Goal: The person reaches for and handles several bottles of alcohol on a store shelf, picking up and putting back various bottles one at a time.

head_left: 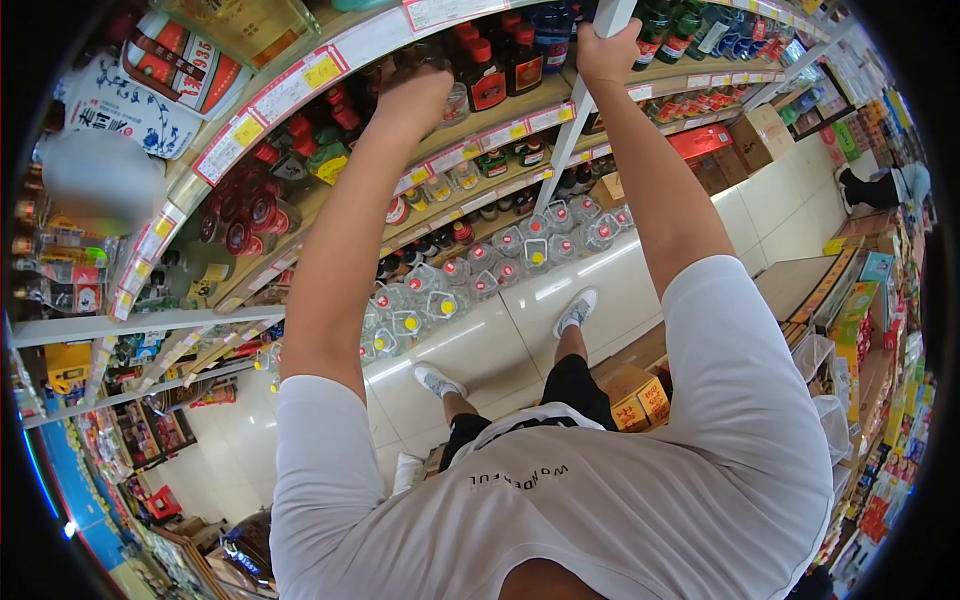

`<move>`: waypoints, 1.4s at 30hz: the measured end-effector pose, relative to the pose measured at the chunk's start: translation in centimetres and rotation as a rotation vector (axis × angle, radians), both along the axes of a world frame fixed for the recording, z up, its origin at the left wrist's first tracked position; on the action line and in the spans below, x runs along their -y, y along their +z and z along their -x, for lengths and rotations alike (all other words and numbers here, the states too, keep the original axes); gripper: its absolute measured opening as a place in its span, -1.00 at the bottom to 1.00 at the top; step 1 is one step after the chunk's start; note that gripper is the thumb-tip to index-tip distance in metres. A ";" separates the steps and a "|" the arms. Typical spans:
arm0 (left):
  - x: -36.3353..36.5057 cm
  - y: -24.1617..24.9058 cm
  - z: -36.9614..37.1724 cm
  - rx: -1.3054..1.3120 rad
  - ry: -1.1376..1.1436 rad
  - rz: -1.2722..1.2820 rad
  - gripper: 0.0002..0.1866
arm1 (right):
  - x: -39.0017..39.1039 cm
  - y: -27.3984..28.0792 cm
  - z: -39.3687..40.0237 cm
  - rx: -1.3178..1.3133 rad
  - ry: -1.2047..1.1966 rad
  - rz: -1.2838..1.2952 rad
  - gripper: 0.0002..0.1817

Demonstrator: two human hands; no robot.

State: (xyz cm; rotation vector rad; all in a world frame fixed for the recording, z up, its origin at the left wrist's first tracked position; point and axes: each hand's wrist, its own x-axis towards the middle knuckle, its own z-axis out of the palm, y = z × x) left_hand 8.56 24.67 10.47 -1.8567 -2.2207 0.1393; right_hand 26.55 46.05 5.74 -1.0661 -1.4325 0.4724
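Note:
My left hand (415,97) reaches into an upper shelf, its fingers curled in front of dark bottles. What it grips is hidden behind the hand, and I cannot tell what it is. Right beside its fingers stands a small clear jar (455,103). Dark bottles with red caps and red labels (487,85) line the shelf to the right of that hand. My right hand (608,55) is wrapped around a white upright shelf post (568,135). Green bottles (683,43) stand on the shelf just right of it.
Large clear jugs with red and yellow caps (440,303) line the floor under the shelves, close to my feet. Cardboard boxes (760,137) stand at the right end of the shelf. Another box (632,398) sits near my leg. A person in dark trousers (870,190) is at far right.

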 end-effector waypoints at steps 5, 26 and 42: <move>0.4 0.8 -1.0 0.009 -0.011 0.048 -0.70 | -0.1 -0.1 0.0 -0.002 0.005 -0.015 -0.42; 0.8 0.8 -2.6 -0.030 0.012 0.082 -0.65 | 0.1 -0.1 -0.2 -0.002 0.031 -0.010 -0.41; 22.0 3.3 -8.2 1.387 0.195 -0.579 -0.51 | 0.4 0.6 0.0 0.042 -0.018 0.011 -0.37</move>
